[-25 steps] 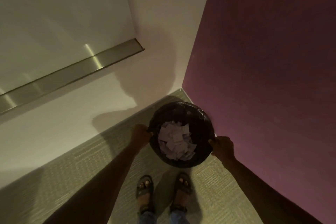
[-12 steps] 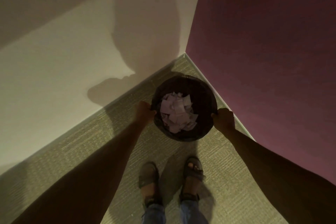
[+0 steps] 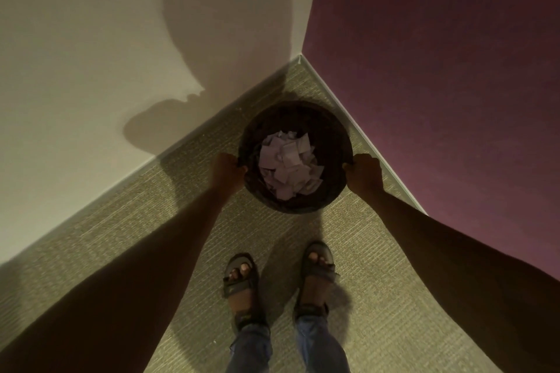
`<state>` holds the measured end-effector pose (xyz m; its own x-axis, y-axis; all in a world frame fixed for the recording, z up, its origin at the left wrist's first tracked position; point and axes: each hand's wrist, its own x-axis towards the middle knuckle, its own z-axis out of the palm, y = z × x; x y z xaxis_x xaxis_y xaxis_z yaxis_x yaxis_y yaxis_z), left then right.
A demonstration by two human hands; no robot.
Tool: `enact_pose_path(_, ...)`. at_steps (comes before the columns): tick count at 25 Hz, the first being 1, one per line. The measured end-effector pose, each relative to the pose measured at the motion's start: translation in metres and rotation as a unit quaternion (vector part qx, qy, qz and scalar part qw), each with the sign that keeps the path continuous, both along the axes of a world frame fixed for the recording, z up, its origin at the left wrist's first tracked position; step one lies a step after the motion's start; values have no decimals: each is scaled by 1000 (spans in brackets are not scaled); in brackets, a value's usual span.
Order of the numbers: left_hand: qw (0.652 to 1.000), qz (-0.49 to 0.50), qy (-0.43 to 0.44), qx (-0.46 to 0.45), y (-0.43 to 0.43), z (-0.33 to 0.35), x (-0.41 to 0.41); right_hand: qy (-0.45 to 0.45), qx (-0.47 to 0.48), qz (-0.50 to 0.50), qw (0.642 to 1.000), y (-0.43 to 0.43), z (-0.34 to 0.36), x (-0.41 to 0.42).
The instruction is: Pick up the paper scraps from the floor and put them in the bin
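Both hands grip the round dark bin [image 3: 295, 200] in the corner.
Left hand [image 3: 228, 167] and right hand [image 3: 363, 173] look closed on opposite rims; pale paper scraps [image 3: 288, 166] inside it are light, so the bin probably lifts easily.

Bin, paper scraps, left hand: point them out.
bin [image 3: 328, 142], head view, dark inner wall.
paper scraps [image 3: 288, 163], head view, middle of pile.
left hand [image 3: 227, 168], head view, back of hand at rim.

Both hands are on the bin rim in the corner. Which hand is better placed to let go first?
Probably the left hand: open carpet lies beside it, while the right hand sits in the narrow gap between the bin and the purple wall.
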<state>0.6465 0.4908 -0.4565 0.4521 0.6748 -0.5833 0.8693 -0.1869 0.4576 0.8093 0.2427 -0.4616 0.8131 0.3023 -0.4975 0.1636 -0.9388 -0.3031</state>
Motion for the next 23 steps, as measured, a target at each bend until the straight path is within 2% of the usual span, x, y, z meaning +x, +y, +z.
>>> enact_pose_path(7, 999, 3, -38, 24, 10, -19, 4, -9, 16, -37, 999, 14, -10, 8)
enact_pose_path(10, 998, -24, -56, 33, 6, -22, -7, -8, 27, -38, 999, 11, -11, 3)
enact_pose_path(14, 997, -7, -69, 20, 3, -21, -11, -5, 25, -27, 999, 9, -10, 0)
enact_pose_path(16, 996, -42, -54, 52, -5, -13, -13, 4, 37, -30, 999, 11, -2, -2)
enact_pose_path(18, 974, -148, -32, 170, -14, -2, -18, -39, 45, 17, 998, 15, 11, -8)
enact_pose_path(20, 918, -279, -62, 273, -28, 11, -22, -120, 54, 115, 985, 18, 21, -21)
enact_pose_path(21, 894, -326, -89, 294, -37, 14, -20, -150, 68, 153, 974, 20, 24, -30)
enact_pose_path(23, 879, -367, -114, 281, -50, 14, -20, -173, 87, 204, 960, 24, 21, -51)
